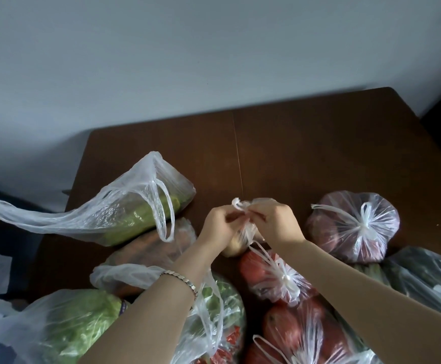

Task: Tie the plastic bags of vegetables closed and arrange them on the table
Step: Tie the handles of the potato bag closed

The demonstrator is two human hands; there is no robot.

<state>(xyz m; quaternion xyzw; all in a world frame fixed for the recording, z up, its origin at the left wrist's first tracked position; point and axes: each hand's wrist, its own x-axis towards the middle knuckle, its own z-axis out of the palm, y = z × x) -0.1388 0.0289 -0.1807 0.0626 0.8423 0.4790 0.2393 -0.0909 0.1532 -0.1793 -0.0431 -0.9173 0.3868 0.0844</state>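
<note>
Small bag (240,245): I see it mid-table (319,143), its handles between both hands.
Left hand (218,227): pinching 1 handle.
Right hand (274,222): pinching the other.

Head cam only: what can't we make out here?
Head view: knot on the small bag; left hand and right hand cover it, finished or not unclear.
Small bag's contents: hands hide all but a pale patch.
Dark bag: cut off by right edge, contents too dim.
Leafy green bag: cut off by bottom edge.

A dark brown wooden table (319,153) stands against a plain pale grey wall (187,48).
</note>
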